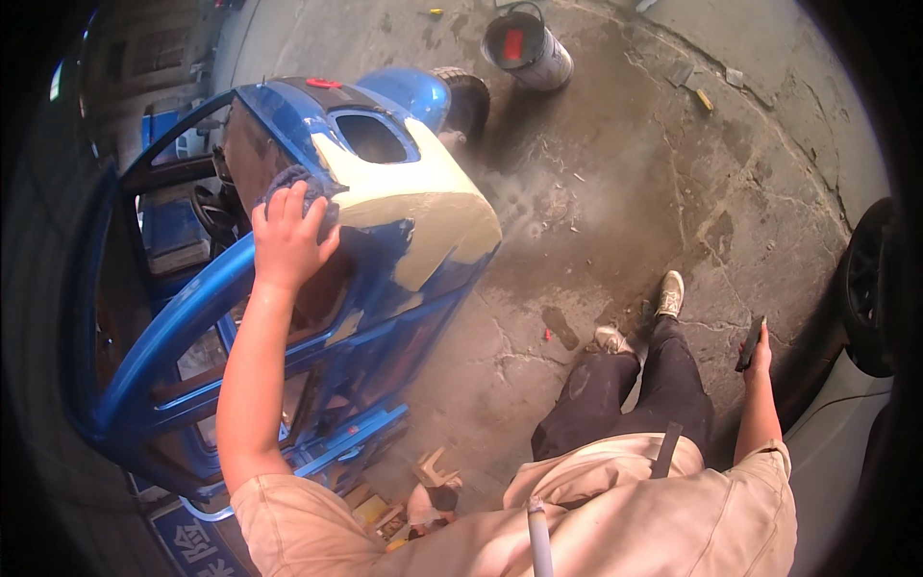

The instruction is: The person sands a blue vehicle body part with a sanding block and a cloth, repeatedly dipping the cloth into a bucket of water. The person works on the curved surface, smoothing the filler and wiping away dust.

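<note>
My left arm reaches out to a blue vehicle body shell [260, 106]. The fingers of my left hand [291, 238] hold a crumpled dark grey-blue rag [306, 182] against the roof pillar, beside a cream filler patch [413, 197]. The patch covers the rear corner around a small oval window opening [373, 137], and its lower edge is ragged against the blue paint. Down at my right side, well apart from the shell, my right hand [761, 354] is closed around a dark, flat, narrow block [748, 344]. Its exact kind is unclear.
A bucket [543, 60] with something red inside stands on the cracked concrete floor [615, 183]. Behind the shell's blue fender is a tyre [468, 101]. Another vehicle's wheel [870, 288] is close on my right. Wooden pieces [435, 469] lie below the shell.
</note>
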`<state>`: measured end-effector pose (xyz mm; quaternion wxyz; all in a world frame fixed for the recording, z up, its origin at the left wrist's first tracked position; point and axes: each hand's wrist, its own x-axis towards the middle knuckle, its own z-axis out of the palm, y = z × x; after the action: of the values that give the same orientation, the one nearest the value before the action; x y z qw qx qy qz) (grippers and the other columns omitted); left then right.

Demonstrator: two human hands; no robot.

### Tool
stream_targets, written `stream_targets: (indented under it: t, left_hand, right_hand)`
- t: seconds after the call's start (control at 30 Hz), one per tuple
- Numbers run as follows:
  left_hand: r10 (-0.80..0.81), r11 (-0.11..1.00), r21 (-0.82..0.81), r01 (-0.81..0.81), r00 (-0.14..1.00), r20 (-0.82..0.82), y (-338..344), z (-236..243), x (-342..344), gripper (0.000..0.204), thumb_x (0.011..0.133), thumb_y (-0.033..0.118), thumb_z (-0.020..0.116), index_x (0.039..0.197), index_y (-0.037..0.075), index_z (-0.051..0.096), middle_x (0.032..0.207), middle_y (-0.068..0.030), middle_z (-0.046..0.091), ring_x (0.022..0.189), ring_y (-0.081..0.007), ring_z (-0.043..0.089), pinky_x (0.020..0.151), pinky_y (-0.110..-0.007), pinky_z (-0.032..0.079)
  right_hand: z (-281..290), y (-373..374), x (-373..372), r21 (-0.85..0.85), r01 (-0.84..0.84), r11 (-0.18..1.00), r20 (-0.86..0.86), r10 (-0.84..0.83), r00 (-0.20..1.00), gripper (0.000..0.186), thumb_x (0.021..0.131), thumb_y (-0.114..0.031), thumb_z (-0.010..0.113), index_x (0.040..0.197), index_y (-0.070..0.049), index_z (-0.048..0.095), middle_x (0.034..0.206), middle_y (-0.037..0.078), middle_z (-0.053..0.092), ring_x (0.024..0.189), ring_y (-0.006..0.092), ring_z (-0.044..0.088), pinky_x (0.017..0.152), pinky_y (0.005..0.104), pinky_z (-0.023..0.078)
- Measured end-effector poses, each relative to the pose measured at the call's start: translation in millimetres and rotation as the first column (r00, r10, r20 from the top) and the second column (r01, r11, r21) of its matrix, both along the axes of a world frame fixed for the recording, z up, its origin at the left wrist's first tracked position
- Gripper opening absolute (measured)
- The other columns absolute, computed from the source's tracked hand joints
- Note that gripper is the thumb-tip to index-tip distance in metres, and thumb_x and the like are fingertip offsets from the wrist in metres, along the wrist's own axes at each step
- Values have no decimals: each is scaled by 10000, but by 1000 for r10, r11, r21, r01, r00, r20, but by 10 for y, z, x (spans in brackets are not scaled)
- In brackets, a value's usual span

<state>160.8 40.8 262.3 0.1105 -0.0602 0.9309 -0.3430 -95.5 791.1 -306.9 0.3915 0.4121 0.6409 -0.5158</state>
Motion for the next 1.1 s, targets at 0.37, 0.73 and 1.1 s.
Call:
stream_targets:
  t: [0.37,0.73,1.1]
  left_hand:
    - [-269,963,31,268,956,115,-178,64,175,357,651,265,850,922,159,643,1236,-61,634,1115,-267,608,857,-461,488]
    - [-731,673,-50,738,674,105,-174,18,294,94,826,222,678,871,173,613,1022,1,615,1003,-183,601,805,-380,495]
    - [-574,815,-46,578,815,79,-119,-447,463,753,664,348,885,1357,240,612,1076,-13,627,1009,-212,616,817,-400,493]
  right_hand:
    - [-21,-1168,697,-43,81,996,-32,-83,996,657,905,-700,674,1124,-80,674,759,71,650,650,184,645,604,305,535]
    - [939,-3741,2770,-470,-26,882,-157,-55,986,503,1044,-544,571,1194,-72,661,928,73,711,782,168,677,715,310,550]
    - [1352,-4874,3976,-693,-43,720,-53,9,999,476,1055,-482,583,1263,-55,618,1007,92,694,832,177,659,755,320,535]
